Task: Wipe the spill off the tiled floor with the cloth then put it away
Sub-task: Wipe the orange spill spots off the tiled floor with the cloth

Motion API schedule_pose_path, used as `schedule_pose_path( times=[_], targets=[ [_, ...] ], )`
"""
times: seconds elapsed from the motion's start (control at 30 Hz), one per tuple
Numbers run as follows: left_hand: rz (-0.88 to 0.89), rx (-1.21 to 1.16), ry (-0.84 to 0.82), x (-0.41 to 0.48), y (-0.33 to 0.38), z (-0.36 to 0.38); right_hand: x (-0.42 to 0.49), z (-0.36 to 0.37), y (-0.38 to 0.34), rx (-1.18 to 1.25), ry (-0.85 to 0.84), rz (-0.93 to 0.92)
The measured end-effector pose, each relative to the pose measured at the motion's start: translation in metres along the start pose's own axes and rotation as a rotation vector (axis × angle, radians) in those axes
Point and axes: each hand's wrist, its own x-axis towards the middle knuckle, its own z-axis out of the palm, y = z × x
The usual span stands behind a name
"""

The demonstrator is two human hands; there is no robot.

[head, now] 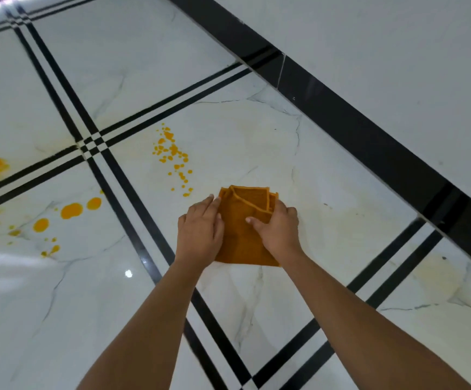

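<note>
Underfoot, across the whole view: the tiled floor (257, 130), white marble crossed by paired black stripes. Far right: a black skirting band (369, 142) at the foot of a pale wall (397, 38). Left of centre: the spill (172, 153), orange drops scattered on the tile, with larger blobs (71, 211) further left. Centre: the cloth (242, 237), orange and folded, lying flat on the floor just right of the nearest drops. Left hand (200, 235): fingers nearly straight, resting on the cloth's left edge. Right hand (280, 235): thumb laid on top, fingers curled over the right edge, gripping the folds.
</note>
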Motion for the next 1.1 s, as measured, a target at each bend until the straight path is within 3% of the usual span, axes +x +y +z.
schedule_pose_path(
  times=[0.17,0.5,0.77,1.1],
  targets=[
    [-0.103,0.089,-0.137,-0.015,-0.021,-0.009,-0.007,0.012,-0.023,0.217,0.019,0.254],
    [-0.367,-0.109,-0.233,-0.049,-0.019,-0.078,-0.059,-0.022,-0.086,0.344,-0.089,0.197],
    [-0.44,-0.179,-0.134,-0.112,0.035,-0.249,-0.18,-0.124,-0.196,0.483,-0.162,0.249],
    [-0.559,-0.173,-0.065,-0.262,0.114,-0.553,-0.416,-0.282,-0.38,0.461,-0.325,0.232]
  ],
)
